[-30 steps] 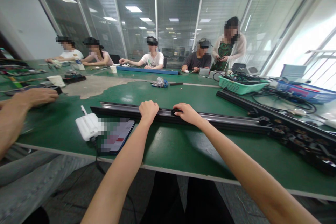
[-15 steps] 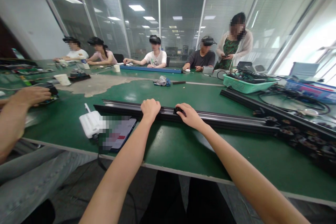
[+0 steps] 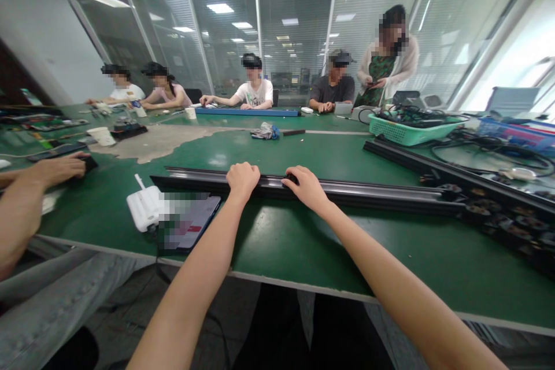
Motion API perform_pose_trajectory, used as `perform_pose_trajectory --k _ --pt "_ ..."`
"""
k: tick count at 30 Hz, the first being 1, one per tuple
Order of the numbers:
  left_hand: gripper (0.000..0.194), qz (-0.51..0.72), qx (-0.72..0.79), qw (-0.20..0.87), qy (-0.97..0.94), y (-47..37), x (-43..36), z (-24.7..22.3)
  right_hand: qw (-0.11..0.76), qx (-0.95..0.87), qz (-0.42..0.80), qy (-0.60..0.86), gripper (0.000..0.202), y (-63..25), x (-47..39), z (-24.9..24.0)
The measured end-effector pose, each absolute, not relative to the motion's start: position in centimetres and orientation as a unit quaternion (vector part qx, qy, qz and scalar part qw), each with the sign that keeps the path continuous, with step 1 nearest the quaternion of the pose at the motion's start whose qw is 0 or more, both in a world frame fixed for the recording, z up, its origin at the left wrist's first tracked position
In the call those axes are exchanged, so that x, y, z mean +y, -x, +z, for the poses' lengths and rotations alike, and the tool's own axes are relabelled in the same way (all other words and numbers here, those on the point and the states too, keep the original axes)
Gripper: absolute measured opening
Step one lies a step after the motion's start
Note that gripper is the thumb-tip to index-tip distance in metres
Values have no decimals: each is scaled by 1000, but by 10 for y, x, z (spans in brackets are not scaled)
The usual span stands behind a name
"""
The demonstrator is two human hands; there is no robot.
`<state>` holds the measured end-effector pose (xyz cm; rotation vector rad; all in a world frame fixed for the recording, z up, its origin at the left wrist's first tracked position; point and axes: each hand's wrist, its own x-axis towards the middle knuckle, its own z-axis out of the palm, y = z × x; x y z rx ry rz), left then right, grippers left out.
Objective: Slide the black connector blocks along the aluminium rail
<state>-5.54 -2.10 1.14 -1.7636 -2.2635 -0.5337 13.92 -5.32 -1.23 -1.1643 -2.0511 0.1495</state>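
Observation:
A long black metal rail with a channel along its top lies across the green table in front of me. My left hand is closed around the rail left of its middle, fingers over the far side. My right hand grips a small black piece at the rail's channel; most of that piece is hidden by my fingers. Just left of my left forearm lie a phone and a white plastic device with a short upright stick.
More black rails and dark parts lie at the right. Behind them stand a green basket of cables and a blue crate. A co-worker's hand works at the left. Grey gloves lie farther back; several people are across the table.
My view has shifted slightly. My right hand's fingers have turned a little around the small black piece, while the left stays on the rail. The co-worker's hand at the left has moved slightly.

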Motion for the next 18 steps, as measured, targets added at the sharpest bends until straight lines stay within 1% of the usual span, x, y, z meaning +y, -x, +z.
perform_pose_trajectory --k 7,18 --pt "45 -177 -777 104 595 53 -21 12 376 -806 79 451 15 -147 -49 -12" --pt "45 -173 -774 106 600 51 -20 14 357 -815 45 454 18 -151 -51 -11"
